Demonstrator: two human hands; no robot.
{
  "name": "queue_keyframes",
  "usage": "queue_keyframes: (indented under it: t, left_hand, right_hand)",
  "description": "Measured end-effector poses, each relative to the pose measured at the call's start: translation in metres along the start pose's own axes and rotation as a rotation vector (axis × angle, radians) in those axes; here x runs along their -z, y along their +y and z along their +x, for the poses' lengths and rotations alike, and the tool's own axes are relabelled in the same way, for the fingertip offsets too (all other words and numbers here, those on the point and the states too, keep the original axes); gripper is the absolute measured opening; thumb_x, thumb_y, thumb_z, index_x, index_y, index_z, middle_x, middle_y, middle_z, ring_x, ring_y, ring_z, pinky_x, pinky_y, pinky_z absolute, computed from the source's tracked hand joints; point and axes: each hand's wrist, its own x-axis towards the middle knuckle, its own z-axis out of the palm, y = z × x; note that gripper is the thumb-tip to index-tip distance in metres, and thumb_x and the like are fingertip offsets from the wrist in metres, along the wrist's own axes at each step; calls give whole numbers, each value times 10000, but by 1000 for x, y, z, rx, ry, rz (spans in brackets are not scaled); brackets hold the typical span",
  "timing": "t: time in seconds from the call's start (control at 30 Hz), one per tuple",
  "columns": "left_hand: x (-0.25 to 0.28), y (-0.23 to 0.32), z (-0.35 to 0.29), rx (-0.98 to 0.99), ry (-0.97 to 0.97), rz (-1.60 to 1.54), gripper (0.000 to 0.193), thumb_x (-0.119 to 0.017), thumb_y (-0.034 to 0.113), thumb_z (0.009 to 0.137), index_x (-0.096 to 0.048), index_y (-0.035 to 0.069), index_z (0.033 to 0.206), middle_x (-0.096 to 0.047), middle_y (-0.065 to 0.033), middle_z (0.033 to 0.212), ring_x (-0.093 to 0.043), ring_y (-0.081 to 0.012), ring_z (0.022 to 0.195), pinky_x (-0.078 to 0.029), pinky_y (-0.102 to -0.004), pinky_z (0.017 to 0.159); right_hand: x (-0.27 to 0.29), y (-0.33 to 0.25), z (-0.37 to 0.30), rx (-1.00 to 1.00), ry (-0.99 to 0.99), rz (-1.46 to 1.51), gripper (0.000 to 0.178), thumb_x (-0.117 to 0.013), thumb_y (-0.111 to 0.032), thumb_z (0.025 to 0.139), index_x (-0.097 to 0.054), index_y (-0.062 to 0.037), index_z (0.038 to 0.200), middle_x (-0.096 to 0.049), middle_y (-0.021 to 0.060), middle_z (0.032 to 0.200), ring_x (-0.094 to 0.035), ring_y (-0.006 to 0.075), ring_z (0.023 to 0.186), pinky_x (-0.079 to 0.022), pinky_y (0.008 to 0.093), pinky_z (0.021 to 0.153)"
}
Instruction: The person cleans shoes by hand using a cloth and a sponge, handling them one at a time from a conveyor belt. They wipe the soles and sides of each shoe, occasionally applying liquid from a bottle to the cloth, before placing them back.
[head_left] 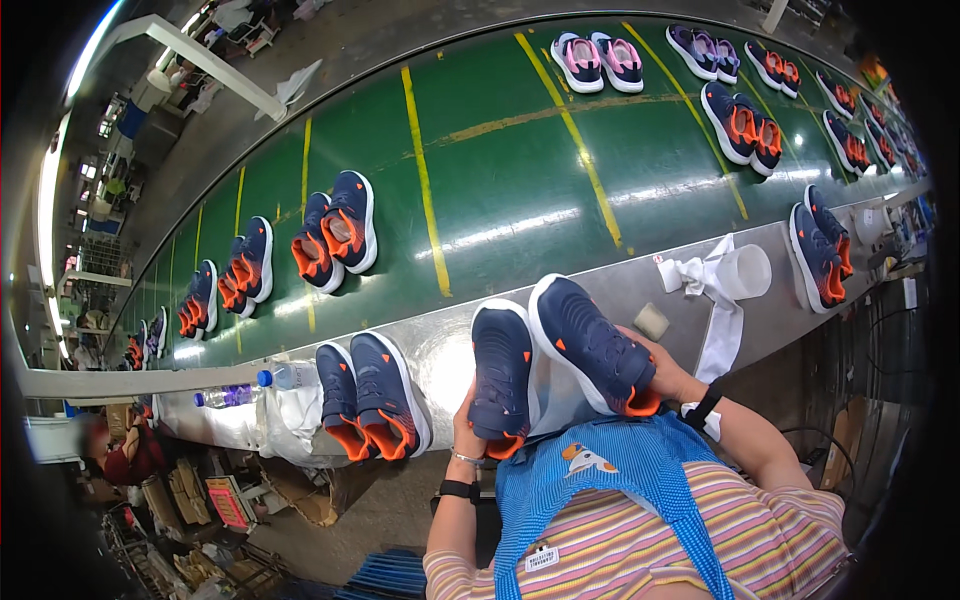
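My left hand [466, 428] is wrapped round the heel of a navy sneaker [502, 360] with an orange lining and white sole. A matching navy sneaker [590, 340] is gripped at its heel by my right hand [665, 368]. Both shoes point away from me, side by side over the near edge of the metal ledge [445, 345]. Their heels partly hide my fingers. Left of them stands another navy pair [375, 395] with orange linings, and a further navy pair [820, 250] sits at the ledge's right end.
Beyond the ledge runs a green conveyor belt [480, 190] with yellow lines, carrying several pairs of sneakers [335, 230]. A white tape roll [745, 272], white cloth strips [718, 335] and a small beige block [651, 321] lie right. Bottles [290, 376] and a white plastic bag [288, 420] are left.
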Motion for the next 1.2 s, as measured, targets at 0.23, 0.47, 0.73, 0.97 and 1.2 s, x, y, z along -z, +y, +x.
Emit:
queue_keyframes:
  t: [0.23, 0.47, 0.73, 0.97, 1.2]
  left_hand:
    - [16, 12, -2, -283, 19, 445, 619, -530, -49, 714, -346, 50, 1297, -444, -167, 1226, -446, -268, 1122, -342, -332, 949]
    - [13, 30, -9, -435, 145, 727, 727, -636, -1, 608, -368, 52, 1282, -408, -192, 1202, -389, -353, 1124, -304, -384, 951]
    - [-28, 33, -14, -266, 62, 1096, 958, -760, 207, 575, -202, 10, 1327, -350, -214, 1157, -369, -371, 1069, -302, -423, 921]
    - [19, 6, 28, 23, -113, 481, 501, -442, 225, 880, -300, 2, 1306, -487, -202, 1158, -469, -264, 1063, -341, -319, 915]
    - [23, 18, 31, 221, -83, 269, 518, -416, 282, 900, -290, -11, 1308, -465, -177, 1208, -440, -201, 1112, -322, -273, 933]
  right_hand:
    - [-5, -13, -10, 86, 94, -124, 574, -593, -54, 772, -341, -62, 1287, -434, 116, 1240, -433, 199, 1132, -321, 291, 961]
    - [-18, -16, -10, 237, 216, -383, 591, -637, -86, 726, -383, -78, 1259, -451, 124, 1157, -449, 253, 1084, -329, 315, 940]
    - [-60, -27, 1, 138, 188, -1050, 801, -726, -251, 616, -328, -88, 1293, -317, 223, 1187, -356, 375, 1075, -292, 445, 910]
    - [-18, 2, 39, -125, 90, -396, 652, -605, -304, 785, -306, -46, 1304, -473, 169, 1146, -471, 242, 1059, -340, 309, 915]
    - [-30, -23, 44, -240, 46, -119, 598, -557, -279, 833, -296, -43, 1317, -462, 115, 1204, -439, 171, 1087, -345, 281, 918]
